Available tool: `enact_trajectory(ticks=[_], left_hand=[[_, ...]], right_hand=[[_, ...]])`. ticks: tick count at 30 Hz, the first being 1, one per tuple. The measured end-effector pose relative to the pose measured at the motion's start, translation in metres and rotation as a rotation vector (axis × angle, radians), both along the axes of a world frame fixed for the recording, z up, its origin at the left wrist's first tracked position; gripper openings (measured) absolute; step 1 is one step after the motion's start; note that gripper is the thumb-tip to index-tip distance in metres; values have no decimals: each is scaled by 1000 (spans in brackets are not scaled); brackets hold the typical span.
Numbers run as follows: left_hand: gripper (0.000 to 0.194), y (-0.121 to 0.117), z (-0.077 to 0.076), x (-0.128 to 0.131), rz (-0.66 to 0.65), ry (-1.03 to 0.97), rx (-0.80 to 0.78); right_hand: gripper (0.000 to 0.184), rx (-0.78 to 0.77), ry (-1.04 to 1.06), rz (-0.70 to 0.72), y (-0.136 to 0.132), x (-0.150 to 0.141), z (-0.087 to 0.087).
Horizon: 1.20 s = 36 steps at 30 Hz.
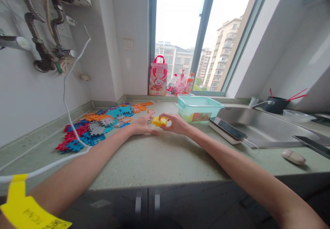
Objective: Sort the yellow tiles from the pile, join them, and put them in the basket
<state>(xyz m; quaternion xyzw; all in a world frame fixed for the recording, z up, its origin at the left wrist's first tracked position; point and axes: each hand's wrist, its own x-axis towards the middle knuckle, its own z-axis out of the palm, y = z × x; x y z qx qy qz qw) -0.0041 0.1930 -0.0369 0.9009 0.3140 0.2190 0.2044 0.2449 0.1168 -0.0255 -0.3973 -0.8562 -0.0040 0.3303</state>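
Yellow toy pieces (159,121) are being pressed together on the surface (165,157), right hand (176,123) fingers clamped on them, left hand (142,125) fingers spread flat beside them. Another piece (probably from the pile (99,127) beyond the left fingers) is likely being needed next.

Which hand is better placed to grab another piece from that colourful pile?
Probably the left hand: it lies beside the pile of plastic pieces, while the right hand holds the yellow piece farther from the pile.

Speckled countertop (160,160) under toy tiles (98,127), tub (197,109), phone (228,128).
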Motion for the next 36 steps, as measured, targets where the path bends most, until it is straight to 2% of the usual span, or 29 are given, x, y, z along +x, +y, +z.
enact_trajectory(ticks=[4,6,8,10,12,17,21,27,33,36], left_hand=[[135,0,0,0,1,6,-7],[134,0,1,-1,-7,10,-9],[135,0,2,-1,-6,17,-24],[135,0,3,-2,-1,25,-36],[135,0,3,-2,2,21,-36],[133,0,2,-1,-8,0,-26],[132,-1,2,0,-14,2,-42],[127,0,3,-1,-14,27,-46],[121,-1,4,-1,-20,56,-32],[117,-2,1,0,-24,64,3]], right_hand=[[30,224,31,-58,-9,21,33],[30,316,80,-186,-12,42,51],[33,350,116,-381,-14,69,66],[36,321,99,-602,-14,98,75],[39,222,15,-779,-13,122,78],[43,-28,-96,-1025,-11,155,81],[50,-114,-156,-1068,-8,163,82],[49,-291,-301,-1015,2,168,79],[53,-333,-314,-1005,5,166,74],[57,-273,-251,-1010,9,164,66]])
